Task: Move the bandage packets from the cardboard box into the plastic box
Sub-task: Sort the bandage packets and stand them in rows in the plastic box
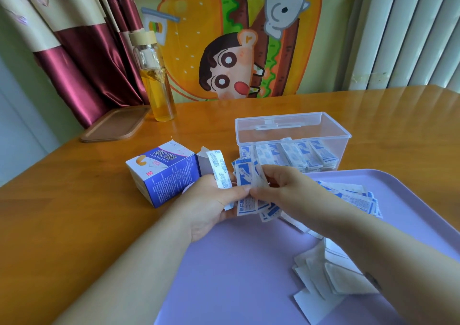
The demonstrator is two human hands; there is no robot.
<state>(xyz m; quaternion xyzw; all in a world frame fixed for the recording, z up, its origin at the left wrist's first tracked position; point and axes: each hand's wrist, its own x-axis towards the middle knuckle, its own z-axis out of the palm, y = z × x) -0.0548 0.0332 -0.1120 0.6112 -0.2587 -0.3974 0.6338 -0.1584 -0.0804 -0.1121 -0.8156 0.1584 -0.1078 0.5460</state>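
A blue and white cardboard box (159, 172) lies on its side on the wooden table, its flaps open toward the right. Behind the tray stands a clear plastic box (293, 130) with rows of bandage packets (298, 156) standing in it. My left hand (211, 202) and my right hand (281, 187) meet above the tray's far left edge, both pinching a fanned bunch of blue and white bandage packets (246, 182). One long packet (220, 169) sticks up from my left hand. More packets (353, 197) lie on the tray under my right forearm.
A lilac tray (236, 275) fills the near right of the table, with white squares of paper (323, 282) on it. A glass bottle of yellow liquid (155, 80) and a brown tray (114, 125) stand at the back left. A cartoon cloth hangs behind.
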